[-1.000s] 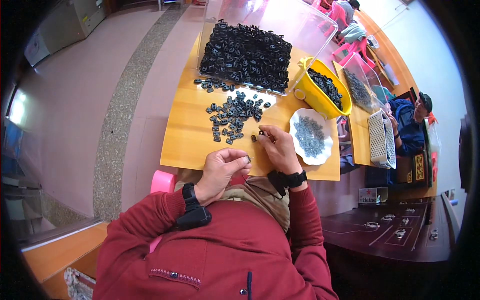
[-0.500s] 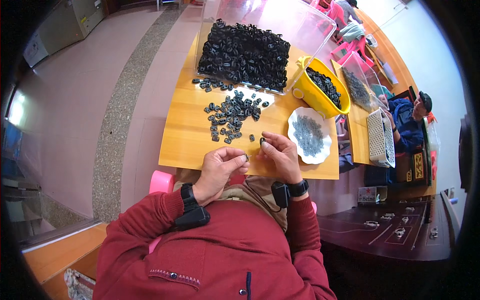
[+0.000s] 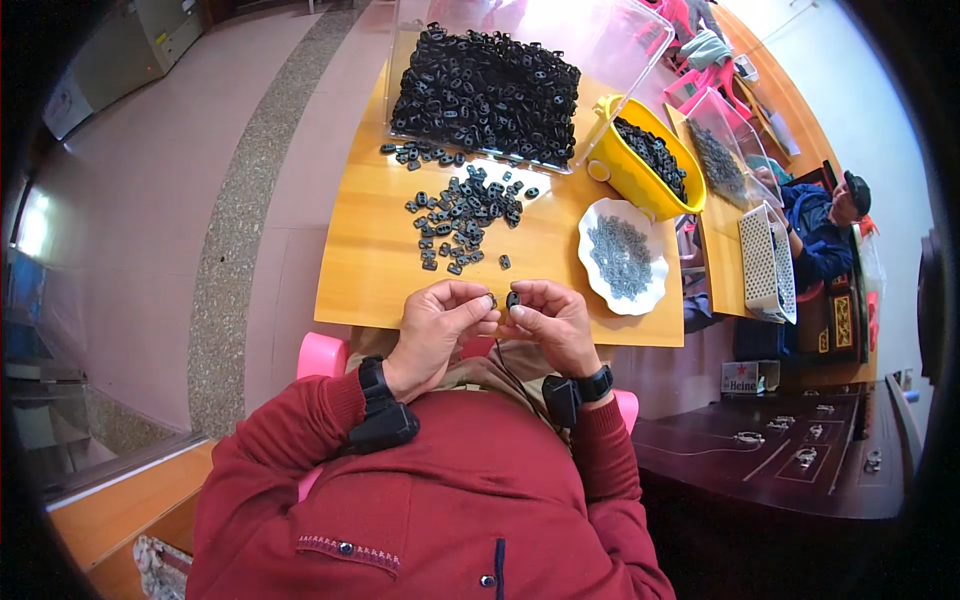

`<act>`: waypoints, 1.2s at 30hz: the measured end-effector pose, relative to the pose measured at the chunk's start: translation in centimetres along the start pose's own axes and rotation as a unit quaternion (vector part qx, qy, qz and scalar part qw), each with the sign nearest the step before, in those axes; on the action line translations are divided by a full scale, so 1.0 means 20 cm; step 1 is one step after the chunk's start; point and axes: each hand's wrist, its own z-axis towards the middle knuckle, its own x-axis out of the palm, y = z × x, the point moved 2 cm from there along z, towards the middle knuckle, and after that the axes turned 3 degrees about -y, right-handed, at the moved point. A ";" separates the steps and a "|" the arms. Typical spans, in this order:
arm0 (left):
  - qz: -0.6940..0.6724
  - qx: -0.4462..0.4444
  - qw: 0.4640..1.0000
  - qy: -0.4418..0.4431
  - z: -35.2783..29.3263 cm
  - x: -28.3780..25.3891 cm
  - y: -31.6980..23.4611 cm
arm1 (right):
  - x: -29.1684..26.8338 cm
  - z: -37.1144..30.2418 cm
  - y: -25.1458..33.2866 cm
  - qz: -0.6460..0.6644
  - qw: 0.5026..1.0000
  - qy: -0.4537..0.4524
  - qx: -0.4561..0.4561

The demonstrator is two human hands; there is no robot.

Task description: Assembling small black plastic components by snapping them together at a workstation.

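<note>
Over the near edge of the wooden table point(image 3: 360, 280), both hands are close together. My left hand point(image 3: 445, 325) pinches a small part, mostly hidden by the thumb and fingertips. Between its thumb and fingers, my right hand point(image 3: 552, 322) grips a small black oval part point(image 3: 513, 299). A narrow gap separates the two parts. Beyond them lies a loose pile of small black plastic pieces point(image 3: 470, 212), with a single dark piece point(image 3: 505, 262) apart from it. To the right, a white scalloped dish point(image 3: 655, 287) holds many small clear-grey pieces point(image 3: 620, 255).
A large clear bin point(image 3: 610, 100) full of black parts stands at the table's back. Beside it is a yellow basket point(image 3: 625, 180) of dark parts. Farther right, a co-worker point(image 3: 820, 220) sits at another table with a white perforated basket point(image 3: 760, 262).
My hands have drawn closer together, the right one moving left and slightly down. The black oval part has come near the left fingertips. The view has shifted slightly.
</note>
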 end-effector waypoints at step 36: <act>0.013 -0.011 1.000 0.004 0.00 0.00 0.00 | 0.02 -0.01 0.00 -0.021 0.999 -0.009 -0.023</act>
